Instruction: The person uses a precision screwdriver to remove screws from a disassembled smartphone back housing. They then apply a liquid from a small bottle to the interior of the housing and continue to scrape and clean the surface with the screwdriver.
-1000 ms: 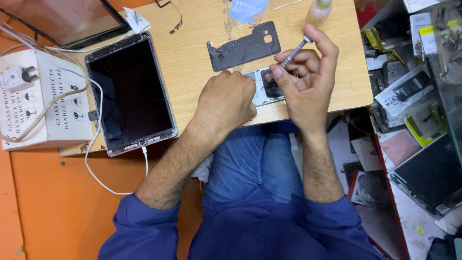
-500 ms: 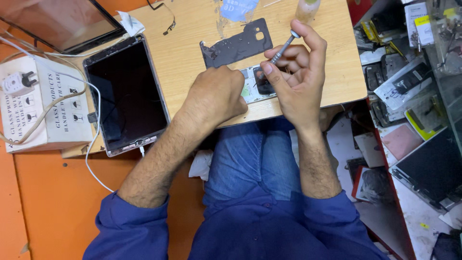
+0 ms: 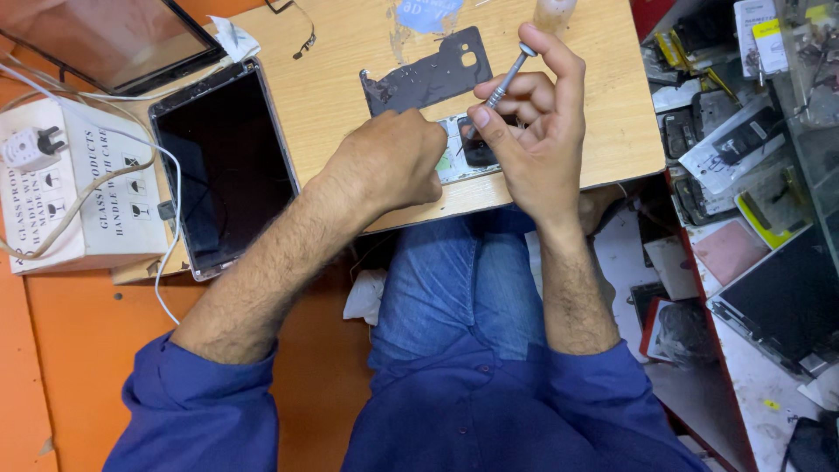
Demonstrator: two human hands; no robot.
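Observation:
An opened phone body point(image 3: 461, 153) lies near the front edge of a wooden table point(image 3: 341, 96). My left hand point(image 3: 393, 166) is closed over its left part and pins it down. My right hand point(image 3: 529, 122) grips a thin grey screwdriver point(image 3: 507, 77), its index finger on the top cap and the tip down on the phone. A dark back cover point(image 3: 428, 77) lies flat just beyond the phone.
A dark tablet point(image 3: 223, 162) with a white cable lies on the left, next to a white cardboard box point(image 3: 83, 197) with a plug on top. A second screen point(image 3: 105, 39) sits far left. Shelves of phone parts point(image 3: 752, 149) fill the right side. A bottle point(image 3: 553, 10) stands at the back edge.
The view has shifted slightly. Both hands stay on the phone; the screwdriver stays upright in my right hand with small finger movement.

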